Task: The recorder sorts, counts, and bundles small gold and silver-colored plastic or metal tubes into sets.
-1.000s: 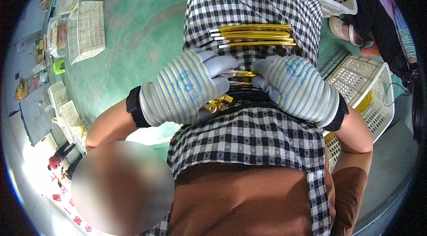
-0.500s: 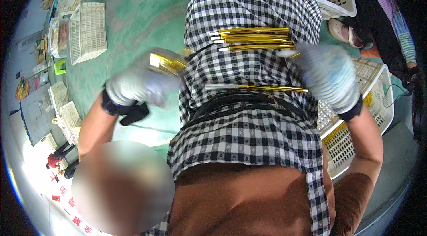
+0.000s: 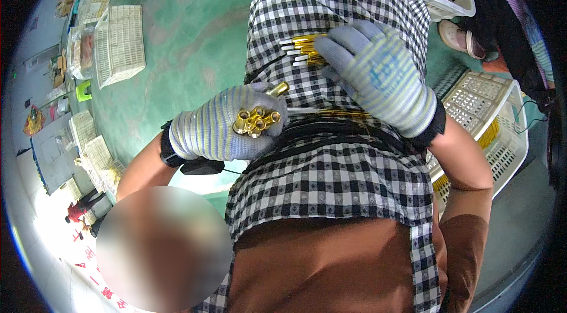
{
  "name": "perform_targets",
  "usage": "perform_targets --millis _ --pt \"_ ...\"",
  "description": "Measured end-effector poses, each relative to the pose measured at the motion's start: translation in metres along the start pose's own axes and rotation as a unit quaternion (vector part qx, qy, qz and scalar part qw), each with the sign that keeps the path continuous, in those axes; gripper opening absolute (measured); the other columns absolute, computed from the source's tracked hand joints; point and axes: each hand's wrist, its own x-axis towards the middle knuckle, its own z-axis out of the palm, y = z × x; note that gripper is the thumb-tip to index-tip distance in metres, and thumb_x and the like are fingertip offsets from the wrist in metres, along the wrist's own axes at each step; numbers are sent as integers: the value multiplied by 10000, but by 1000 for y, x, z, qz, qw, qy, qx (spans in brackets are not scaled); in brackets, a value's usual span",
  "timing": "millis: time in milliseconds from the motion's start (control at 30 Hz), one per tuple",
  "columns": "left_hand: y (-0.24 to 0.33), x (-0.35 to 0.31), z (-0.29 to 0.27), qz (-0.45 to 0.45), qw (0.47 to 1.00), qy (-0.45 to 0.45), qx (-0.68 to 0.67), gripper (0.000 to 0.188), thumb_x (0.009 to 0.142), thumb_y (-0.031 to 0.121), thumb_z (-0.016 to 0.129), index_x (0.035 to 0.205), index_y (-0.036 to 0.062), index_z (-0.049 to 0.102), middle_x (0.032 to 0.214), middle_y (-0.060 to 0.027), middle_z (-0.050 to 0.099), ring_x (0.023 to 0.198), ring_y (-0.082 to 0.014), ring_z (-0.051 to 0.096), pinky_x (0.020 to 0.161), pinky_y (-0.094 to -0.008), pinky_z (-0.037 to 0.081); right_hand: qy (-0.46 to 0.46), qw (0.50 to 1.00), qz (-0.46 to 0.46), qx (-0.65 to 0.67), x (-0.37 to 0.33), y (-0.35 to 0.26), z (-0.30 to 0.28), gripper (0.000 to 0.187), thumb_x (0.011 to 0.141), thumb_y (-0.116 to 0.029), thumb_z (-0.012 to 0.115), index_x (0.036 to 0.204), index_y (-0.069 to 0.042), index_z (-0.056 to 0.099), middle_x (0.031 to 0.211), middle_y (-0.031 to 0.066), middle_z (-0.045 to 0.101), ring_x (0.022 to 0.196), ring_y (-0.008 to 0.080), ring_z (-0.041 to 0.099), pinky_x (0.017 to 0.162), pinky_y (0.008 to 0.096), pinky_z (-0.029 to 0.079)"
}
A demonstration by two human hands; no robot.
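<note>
Short, shiny gold metallic tubes (image 3: 257, 119): we see a bunch gripped in the striped-gloved left hand (image 3: 215, 124), above the apron's left edge. Slim gold rods with white tips (image 3: 304, 52) lie side by side on the black-and-white checked cloth apron (image 3: 331, 180). The striped-gloved right hand (image 3: 381, 74) covers their right ends, fingers bent; we cannot tell whether it grips any. Below, we note one slim silver-and-gold rod (image 3: 339, 113) lying crosswise.
</note>
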Motion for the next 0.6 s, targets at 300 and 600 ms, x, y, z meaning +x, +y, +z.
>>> perform_targets --millis 300,600 --pt "21 -4 4 -178 983 22 29 377 710 26 607 1082 29 546 1009 -131 597 927 -263 605 790 -344 485 -244 959 49 134 -55 -10 -19 221 756 -163 574 946 -58 616 826 108 576 797 288 572 704 393 455" --pt "15 15 19 162 932 106 306 183 711 123 598 872 37 599 1154 -158 567 1001 -355 563 861 -453 465 -233 956 95 151 -35 -17 -34 159 791 -142 531 903 -33 562 696 136 557 673 329 576 599 421 454"
